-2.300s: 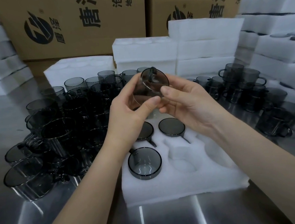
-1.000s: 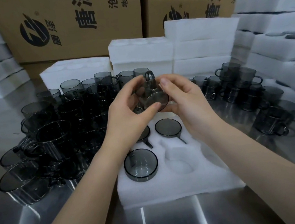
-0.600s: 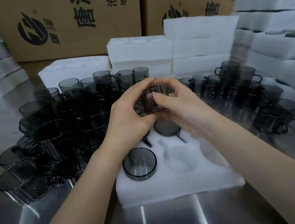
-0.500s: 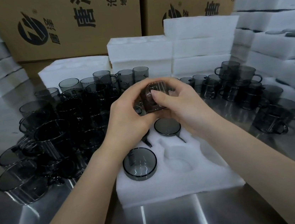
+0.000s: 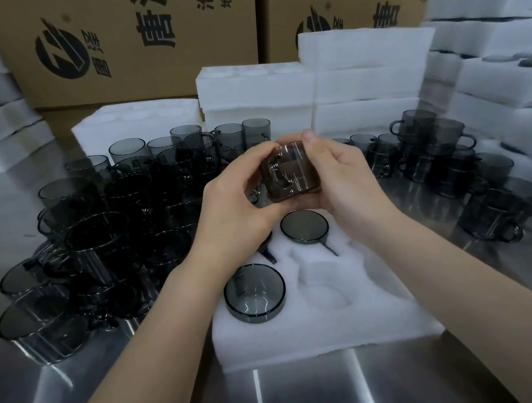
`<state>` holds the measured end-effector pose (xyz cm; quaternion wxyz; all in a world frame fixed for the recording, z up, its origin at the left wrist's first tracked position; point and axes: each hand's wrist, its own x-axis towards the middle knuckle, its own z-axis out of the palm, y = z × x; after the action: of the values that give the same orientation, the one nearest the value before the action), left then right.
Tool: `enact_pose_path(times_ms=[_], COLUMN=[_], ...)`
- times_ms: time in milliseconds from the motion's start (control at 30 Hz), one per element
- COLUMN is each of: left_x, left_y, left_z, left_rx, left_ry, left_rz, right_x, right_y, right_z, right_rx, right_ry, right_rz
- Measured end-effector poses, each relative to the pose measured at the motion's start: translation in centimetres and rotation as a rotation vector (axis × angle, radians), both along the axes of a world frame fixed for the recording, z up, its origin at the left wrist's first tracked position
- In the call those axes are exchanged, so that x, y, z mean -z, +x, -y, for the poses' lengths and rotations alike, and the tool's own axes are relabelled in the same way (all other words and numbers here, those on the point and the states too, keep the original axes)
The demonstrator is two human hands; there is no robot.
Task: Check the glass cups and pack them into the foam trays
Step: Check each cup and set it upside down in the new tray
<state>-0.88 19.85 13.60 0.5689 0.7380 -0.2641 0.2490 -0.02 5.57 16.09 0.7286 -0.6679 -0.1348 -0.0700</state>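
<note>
Evidently both the left hand [image 5: 235, 211] and right hand [image 5: 344, 185] grip one cup [image 5: 289, 173] above the foam tray [image 5: 323, 325], handle toward the person, for checking.

Loose cups [image 5: 100, 228] left of foam tray [image 5: 323, 328]

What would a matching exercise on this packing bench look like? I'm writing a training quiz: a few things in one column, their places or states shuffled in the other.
Things
1. held cup
2. near cup
3. foam tray
4. cardboard boxes

Places or states
A. stands at the back, printed with characters
B. sits in a pocket at the tray's front left
C. lies on the steel table, some pockets empty
D. gripped between left hand and right hand above the tray

Pairs: 1-D, 2-B, 3-C, 4-A
</note>
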Motion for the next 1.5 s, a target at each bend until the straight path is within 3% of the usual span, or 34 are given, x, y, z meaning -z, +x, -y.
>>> enact_pose_path(times_ms=[167,467,867,1000,1167,1367,1500], left_x=[0.0,0.5,0.4,0.2,0.1,0.0,0.1], left_y=[0.2,0.7,0.6,0.6,0.5,0.4,0.4], left_z=[-0.3,-0.4,-0.4,-0.5,-0.5,-0.4,-0.3], left_rx=[0.022,-0.067,0.066,0.106,0.093,0.02,-0.047], left_ry=[0.072,0.23,-0.002,-0.185,-0.165,-0.11,-0.024], left_rz=[0.016,0.08,-0.058,-0.164,-0.165,-0.204,-0.175], right_x=[0.1,0.2,0.3,0.0,0.0,0.4,0.8], right_y=[0.3,0.7,0.9,0.9,1.2,1.1,0.7], right_z=[0.2,1.2,1.4,1.5,1.8,1.5,0.9], right_rx=[-0.024,-0.172,-0.23,-0.379,-0.47,-0.424,-0.251], right_ry=[-0.002,-0.041,-0.022,0.11,0.145,0.113,-0.059], right_rz=[-0.079,-0.058,-0.006,-0.02,-0.065,-0.062,0.016])
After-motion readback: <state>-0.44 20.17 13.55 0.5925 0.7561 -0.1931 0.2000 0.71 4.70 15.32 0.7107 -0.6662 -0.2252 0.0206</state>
